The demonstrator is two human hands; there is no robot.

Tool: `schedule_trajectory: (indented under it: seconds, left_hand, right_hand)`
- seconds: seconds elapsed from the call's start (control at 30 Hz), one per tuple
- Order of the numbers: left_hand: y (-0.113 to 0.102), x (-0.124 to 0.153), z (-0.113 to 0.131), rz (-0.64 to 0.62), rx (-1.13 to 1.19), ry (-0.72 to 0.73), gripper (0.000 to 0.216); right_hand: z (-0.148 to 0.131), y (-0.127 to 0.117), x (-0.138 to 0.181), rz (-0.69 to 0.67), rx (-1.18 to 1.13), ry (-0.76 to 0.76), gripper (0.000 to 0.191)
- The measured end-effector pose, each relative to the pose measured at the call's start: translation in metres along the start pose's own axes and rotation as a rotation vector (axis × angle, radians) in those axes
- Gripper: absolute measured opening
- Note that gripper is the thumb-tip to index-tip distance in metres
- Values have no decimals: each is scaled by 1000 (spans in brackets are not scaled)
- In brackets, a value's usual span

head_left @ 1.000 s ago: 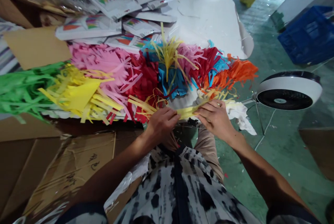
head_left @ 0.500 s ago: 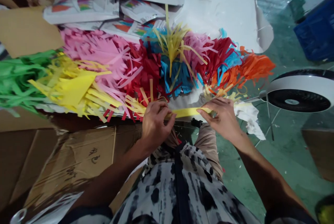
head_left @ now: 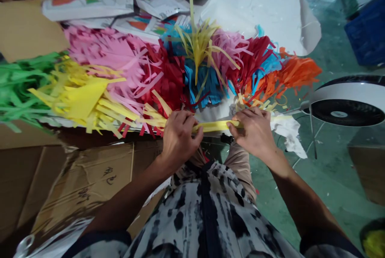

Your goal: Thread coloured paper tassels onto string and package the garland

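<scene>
A yellow paper tassel [head_left: 215,125] stretches level between my two hands at the table's near edge, its middle drawn into a narrow band. My left hand [head_left: 182,134] is closed on the band's left part, and fringe strips stick out past the knuckles. The fingers of my right hand [head_left: 252,127] pinch its other side, with pale strips fanning out behind them. Just beyond lie a blue tassel [head_left: 207,89], a red one [head_left: 168,73] and an upright pale yellow tuft [head_left: 197,47].
Pink [head_left: 105,51], yellow [head_left: 81,97], green [head_left: 24,81] and orange [head_left: 297,69] fringe covers the table. Behind it are flat printed packets [head_left: 90,1]. A white fan [head_left: 349,101] stands at right, cardboard [head_left: 84,186] at lower left, and a blue crate [head_left: 367,33] at far right.
The yellow band between my hands looks narrower and more gathered. My right thumb and fingers have closed nearer together on it. The whole view has shifted slightly.
</scene>
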State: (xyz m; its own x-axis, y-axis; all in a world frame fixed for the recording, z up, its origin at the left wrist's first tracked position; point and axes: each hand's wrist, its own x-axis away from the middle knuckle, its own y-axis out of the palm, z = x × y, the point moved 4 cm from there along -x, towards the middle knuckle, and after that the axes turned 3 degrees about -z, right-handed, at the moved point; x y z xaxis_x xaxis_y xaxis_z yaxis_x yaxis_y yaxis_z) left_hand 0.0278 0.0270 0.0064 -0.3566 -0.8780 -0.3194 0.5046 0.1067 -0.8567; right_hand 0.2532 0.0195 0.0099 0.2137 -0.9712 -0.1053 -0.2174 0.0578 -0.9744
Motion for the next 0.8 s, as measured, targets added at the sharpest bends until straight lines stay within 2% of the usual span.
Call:
schedule_trajectory:
  seconds: [0.07, 0.13, 0.23, 0.3, 0.43, 0.53, 0.67, 0.8]
  left_hand:
    - [0, 0, 4, 9, -36, 64, 6]
    - [1, 2, 12, 49, -73, 219, 16]
    - [5, 6, 25, 65, -137, 473, 22]
    - [6, 9, 25, 31, -180, 550, 20]
    - [2, 16, 10, -47, -218, 646, 28]
    - [-2, 20, -4, -108, -176, 684, 39]
    - [0, 19, -4, -106, -146, 679, 42]
    - [-3, 18, -4, -137, -101, 647, 46]
  right_hand:
    - [-4, -3, 1, 41, 58, -5, 23]
    - [-11, -7, 5, 112, 95, -41, 24]
    - [-23, -6, 17, 168, 95, -230, 26]
    - [-22, -4, 29, 170, 88, -347, 33]
    - [6, -9, 52, 209, 114, -372, 47]
    - [23, -20, 61, 242, 149, -347, 41]
    - [8, -26, 56, 321, 71, -336, 30]
    - [-16, -11, 40, 211, -18, -340, 23]
